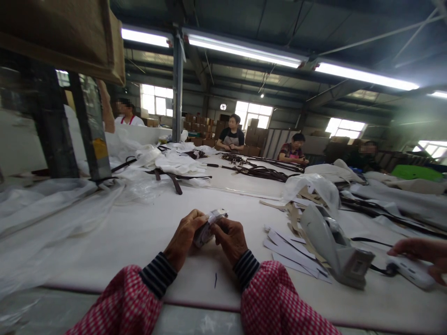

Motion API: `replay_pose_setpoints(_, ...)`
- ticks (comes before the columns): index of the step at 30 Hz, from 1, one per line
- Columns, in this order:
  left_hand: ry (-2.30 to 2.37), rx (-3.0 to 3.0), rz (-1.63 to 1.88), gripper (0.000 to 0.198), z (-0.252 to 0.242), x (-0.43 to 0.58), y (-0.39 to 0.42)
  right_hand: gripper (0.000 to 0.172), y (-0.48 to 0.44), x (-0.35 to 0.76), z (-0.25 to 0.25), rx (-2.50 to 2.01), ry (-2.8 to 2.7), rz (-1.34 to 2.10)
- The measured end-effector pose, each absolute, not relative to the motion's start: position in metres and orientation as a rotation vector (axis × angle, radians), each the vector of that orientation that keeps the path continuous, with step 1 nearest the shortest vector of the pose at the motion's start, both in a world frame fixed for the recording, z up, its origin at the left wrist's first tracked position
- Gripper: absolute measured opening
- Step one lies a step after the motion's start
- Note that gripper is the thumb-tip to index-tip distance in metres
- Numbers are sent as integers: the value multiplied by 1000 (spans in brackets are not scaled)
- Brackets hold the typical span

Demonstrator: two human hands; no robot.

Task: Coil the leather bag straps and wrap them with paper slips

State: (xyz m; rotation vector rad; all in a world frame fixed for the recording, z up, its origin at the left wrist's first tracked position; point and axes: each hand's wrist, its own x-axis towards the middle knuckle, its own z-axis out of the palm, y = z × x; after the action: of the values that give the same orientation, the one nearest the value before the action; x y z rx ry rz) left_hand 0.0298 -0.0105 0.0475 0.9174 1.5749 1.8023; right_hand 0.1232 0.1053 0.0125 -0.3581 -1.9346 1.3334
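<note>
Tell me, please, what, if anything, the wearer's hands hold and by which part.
A small whitish packet: the left hand holds its left side, the right hand its right side.

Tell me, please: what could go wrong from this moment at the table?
The packet might slip, as only bare fingers seem to hold it. The loose paper strips beside the dispenser could scatter if the right sleeve brushes them.

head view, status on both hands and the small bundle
Left hand and right hand gripping small bundle. Bundle partly hidden between them. Tape dispenser and paper strips to the right, apart from hands.
</note>
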Motion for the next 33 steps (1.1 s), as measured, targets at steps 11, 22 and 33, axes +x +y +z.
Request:
replay_pose_setpoints(11,1605,919,1797,29,51,33,-12,27,105,124,13,-332,-1933,1320)
replay_pose_setpoints(22,1614,931,1782,29,50,31,-12,25,107,122,7,-339,-1937,1325)
replay_pose_setpoints(33,1468,707,1957,29,44,24,-11,26,115,141,35,-442,-1857,1123)
